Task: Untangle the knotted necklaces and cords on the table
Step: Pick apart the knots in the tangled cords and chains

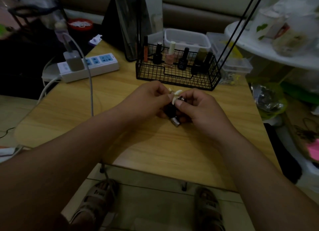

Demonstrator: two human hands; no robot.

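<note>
- My left hand (148, 99): fingers curled in, thumb and forefinger pinching the pale top of a small knotted bundle (174, 97).
- My right hand (195, 108): fingers curled too, thumb tip pressed on the bundle's near side, gripping it from the opposite side.
- The two thumbs sit close together with the bundle caught between them.
- The bundle has pale petal-like bits on top and a dark mass below. A silver cylindrical end (175, 122) pokes out underneath, between the hands. The light is dim, so I cannot pick out separate strands.
- It is held over the middle of the wooden table (164, 144). I cannot tell whether it touches the top.
- Just beyond the hands stands a black wire basket (172, 79) with nail polish bottles (170, 58) upright inside.
- Far left lies a white power strip (103, 65) with a grey charger (73, 61) plugged in. Its cable (90, 92) runs across the table toward me.
</note>
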